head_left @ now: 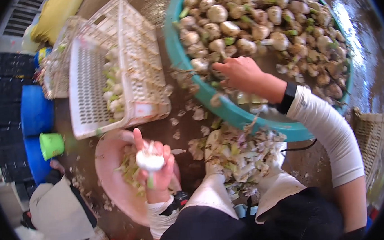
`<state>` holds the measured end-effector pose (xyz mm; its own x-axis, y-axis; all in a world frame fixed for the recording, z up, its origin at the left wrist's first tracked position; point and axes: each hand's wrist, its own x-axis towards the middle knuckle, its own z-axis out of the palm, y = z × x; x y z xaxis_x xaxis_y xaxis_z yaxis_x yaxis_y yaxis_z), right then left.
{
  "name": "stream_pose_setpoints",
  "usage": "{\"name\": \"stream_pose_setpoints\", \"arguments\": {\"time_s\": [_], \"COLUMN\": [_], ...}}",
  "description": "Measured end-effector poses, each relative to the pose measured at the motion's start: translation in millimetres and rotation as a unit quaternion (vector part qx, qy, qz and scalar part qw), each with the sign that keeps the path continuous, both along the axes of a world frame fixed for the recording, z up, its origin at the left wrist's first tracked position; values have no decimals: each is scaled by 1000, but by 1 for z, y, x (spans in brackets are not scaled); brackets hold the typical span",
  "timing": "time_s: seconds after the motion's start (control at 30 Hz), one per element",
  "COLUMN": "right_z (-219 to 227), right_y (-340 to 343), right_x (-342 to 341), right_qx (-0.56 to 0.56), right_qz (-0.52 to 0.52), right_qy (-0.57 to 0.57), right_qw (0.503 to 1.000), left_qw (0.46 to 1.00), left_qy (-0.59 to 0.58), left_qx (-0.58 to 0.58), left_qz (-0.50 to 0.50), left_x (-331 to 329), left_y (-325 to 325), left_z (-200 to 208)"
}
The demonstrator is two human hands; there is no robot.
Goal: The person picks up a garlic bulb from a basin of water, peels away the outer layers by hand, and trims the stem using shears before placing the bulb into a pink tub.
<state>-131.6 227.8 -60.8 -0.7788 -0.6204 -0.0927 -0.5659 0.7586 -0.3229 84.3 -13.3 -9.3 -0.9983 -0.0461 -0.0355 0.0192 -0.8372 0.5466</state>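
My left hand (159, 171) holds a cleaned white garlic bulb (150, 161), its short green stem pointing down; the index finger sticks out past it. Beneath that hand is a pink basin (107, 160) with green and pale trimmings in it. My right hand (245, 77) reaches over the near left part of a large teal tub (208, 101) heaped with dirty garlic bulbs (280, 41). Its bent fingers are among the bulbs, right by one with a stem (217, 45). Whether they grip one is hidden. Papery peelings (244, 158) lie heaped between my legs.
A white plastic crate (145, 65) at the left holds cleaned bulbs with green stems (114, 99). Further left are a lime green bucket (52, 145), blue tubs (36, 109) and black crates (10, 102). Another crate (374, 137) stands at the right. Scraps litter the wet floor.
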Motion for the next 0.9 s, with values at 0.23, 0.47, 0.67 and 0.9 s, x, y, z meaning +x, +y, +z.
{"name": "stream_pose_setpoints", "arguments": {"time_s": [0.23,0.47,0.67,0.9], "right_z": [-27,4,78,78], "right_y": [-15,71,38,40], "right_x": [-23,14,76,138], "right_qx": [278,-22,-291,-387], "right_qz": [149,53,82,-139], "right_qy": [-135,-385,-135,-271], "right_qw": [939,921,944,870], "left_qw": [915,894,904,953], "left_qy": [-129,-48,-139,-83], "left_qx": [334,-388,-117,-274], "left_qz": [187,-217,-386,-103], "left_x": [52,-29,-63,-55], "left_y": [-48,28,96,97], "left_z": [-27,-24,-29,-30]}}
